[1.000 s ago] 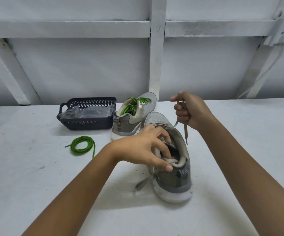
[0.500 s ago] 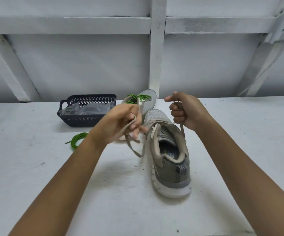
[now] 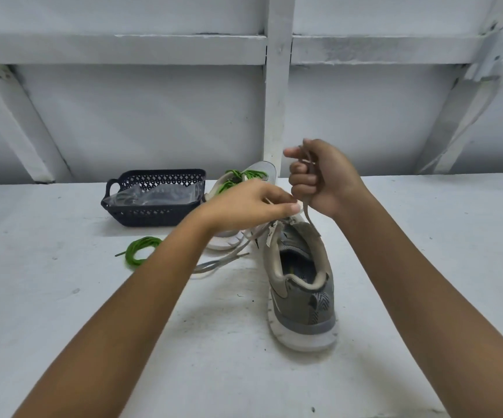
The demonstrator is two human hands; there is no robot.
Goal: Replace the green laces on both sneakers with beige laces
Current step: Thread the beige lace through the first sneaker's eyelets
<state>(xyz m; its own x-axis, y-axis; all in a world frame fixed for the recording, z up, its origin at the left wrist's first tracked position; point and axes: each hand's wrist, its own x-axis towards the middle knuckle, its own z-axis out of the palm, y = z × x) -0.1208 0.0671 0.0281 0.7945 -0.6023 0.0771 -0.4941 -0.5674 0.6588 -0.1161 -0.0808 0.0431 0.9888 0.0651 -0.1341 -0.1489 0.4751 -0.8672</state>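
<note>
A: Where do we hold the beige lace (image 3: 226,262)?
B: Just above the near sneaker (image 3: 301,294). Our right hand (image 3: 325,179) fists one end and our left hand (image 3: 250,206) pinches a strand beside it. We judge it soft, light and limp, so we grip near the tips.

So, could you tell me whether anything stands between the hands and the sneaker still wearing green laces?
Nothing visible does: the green-laced sneaker sits just behind the left hand, which pinches the beige lace; the near sneaker stands beside that path.
</note>
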